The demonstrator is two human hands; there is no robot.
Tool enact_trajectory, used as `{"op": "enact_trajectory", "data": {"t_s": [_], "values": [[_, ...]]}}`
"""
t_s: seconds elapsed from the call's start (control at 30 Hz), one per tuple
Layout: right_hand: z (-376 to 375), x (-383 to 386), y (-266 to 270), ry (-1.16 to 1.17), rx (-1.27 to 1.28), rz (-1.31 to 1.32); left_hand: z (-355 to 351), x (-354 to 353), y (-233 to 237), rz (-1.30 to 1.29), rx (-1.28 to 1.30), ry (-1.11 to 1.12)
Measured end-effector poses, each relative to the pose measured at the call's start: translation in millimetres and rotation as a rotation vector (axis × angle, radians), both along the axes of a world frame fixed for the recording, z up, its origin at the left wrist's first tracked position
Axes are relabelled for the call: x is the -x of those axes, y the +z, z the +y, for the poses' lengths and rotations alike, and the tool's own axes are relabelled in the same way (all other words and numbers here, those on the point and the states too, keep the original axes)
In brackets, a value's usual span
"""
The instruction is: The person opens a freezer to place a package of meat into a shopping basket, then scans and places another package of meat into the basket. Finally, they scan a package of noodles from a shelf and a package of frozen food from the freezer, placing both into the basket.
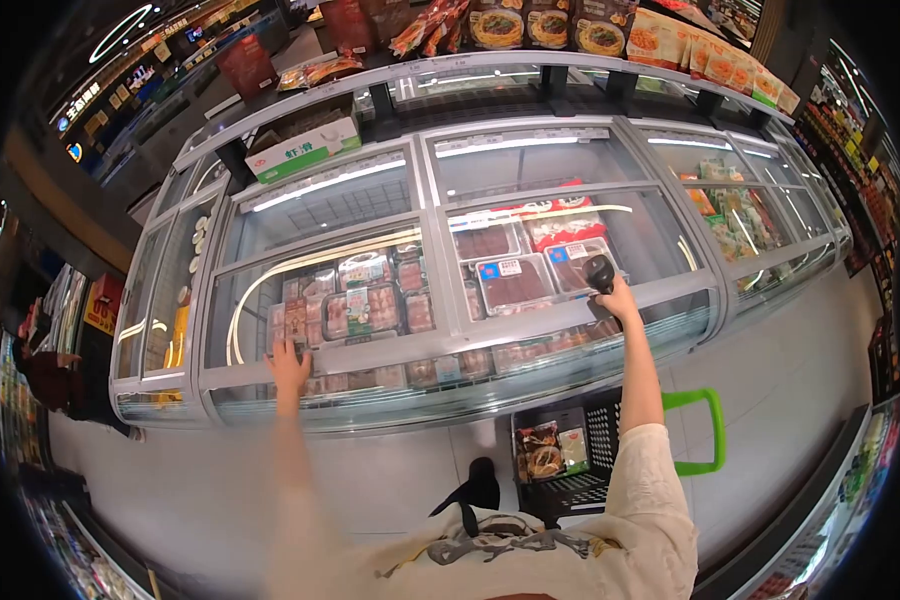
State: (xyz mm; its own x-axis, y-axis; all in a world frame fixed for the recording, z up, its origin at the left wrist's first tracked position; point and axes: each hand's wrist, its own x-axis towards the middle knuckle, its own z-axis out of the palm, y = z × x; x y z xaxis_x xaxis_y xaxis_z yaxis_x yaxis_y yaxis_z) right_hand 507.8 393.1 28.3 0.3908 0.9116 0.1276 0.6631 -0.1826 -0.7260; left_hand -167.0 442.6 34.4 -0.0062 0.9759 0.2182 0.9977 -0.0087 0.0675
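Observation:
My left hand (pixel 289 367) lies with its fingers apart on the front rim of a chest freezer's sliding glass lid (pixel 320 260). Beneath that glass are several trays of packed meat (pixel 362 310). My right hand (pixel 618 299) is closed around a black handheld scanner (pixel 599 270), its head tilted up over the right-hand glass lid. Under that lid lie dark red meat packs with blue and white labels (pixel 515 284) and red-and-white bags (pixel 562 222). Both lids look closed.
A black shopping basket (pixel 602 440) with a green handle (pixel 718 430) stands on the floor, packaged food (pixel 545 450) inside. A shelf (pixel 450 66) above the freezer carries bagged noodles and a green-and-white carton (pixel 305 150). Another person (pixel 55 380) stands at far left.

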Motion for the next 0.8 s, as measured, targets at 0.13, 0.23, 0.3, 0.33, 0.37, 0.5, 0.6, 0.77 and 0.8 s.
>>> {"op": "enact_trajectory", "data": {"t_s": [0.13, 0.23, 0.3, 0.33, 0.37, 0.5, 0.6, 0.77, 0.8], "values": [[-70.1, 1.7, 26.1, -0.108, 0.078, 0.443, -7.1, -4.2, -6.0, 0.050, 0.021, 0.066], [-170.0, 9.4, 62.0, -0.146, 0.050, 0.650, -20.9, -17.4, -13.1, 0.019, -0.018, 0.129], [-244.8, 12.3, 70.1, -0.208, -0.033, 0.783, -41.6, -34.9, -41.6, 0.013, 0.038, 0.183], [-281.1, 20.0, 80.6, -0.254, -0.128, 0.836, -60.7, -46.4, -53.8, 0.012, 0.074, 0.216], [-316.7, 20.5, 82.9, -0.339, -0.152, 0.856, -86.5, -64.3, -63.1, -0.033, 0.035, 0.181], [-455.5, 17.6, 98.7, -0.603, -0.330, 0.929, -211.8, -137.9, -138.9, -0.175, 0.167, 0.202], [-554.7, -8.6, 114.3, -0.653, -0.430, 0.912, -300.2, -219.4, -150.5, -0.210, 0.510, 0.222], [-680.3, -58.9, 162.9, -0.778, -0.449, 0.689, -379.9, -357.4, -174.5, -0.361, 0.494, -0.048], [-700.3, -68.9, 164.9, -0.797, -0.434, 0.665, -384.6, -382.8, -186.1, -0.420, 0.455, -0.148]]}}
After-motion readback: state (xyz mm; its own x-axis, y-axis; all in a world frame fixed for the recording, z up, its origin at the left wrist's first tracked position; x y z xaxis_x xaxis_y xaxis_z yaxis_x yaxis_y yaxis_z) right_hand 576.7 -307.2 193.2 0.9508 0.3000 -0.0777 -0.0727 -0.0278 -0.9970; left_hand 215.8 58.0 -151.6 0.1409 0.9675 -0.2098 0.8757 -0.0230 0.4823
